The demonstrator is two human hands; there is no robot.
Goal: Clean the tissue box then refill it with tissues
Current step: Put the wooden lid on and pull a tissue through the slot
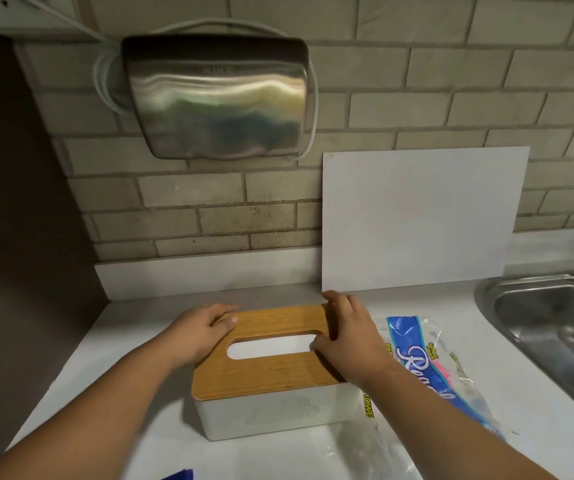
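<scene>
A white tissue box (pixel 271 415) with a wooden lid (pixel 261 375) stands on the counter in front of me. White tissue shows through the lid's oval slot (pixel 271 346). My left hand (pixel 198 332) grips the lid's left end, thumb on top and fingers curled over the far corner. My right hand (pixel 347 336) grips the lid's right end, thumb at the slot's edge and fingers curled over the far right corner. A blue and clear plastic tissue wrapper (pixel 427 368) lies flat just right of the box, partly under my right forearm.
A steel sink (pixel 555 327) is sunk into the white counter (pixel 122 341) at the right. A white board (pixel 417 220) leans on the brick wall behind the box. A steel hand dryer (pixel 216 98) hangs on the wall above. A dark wall bounds the left.
</scene>
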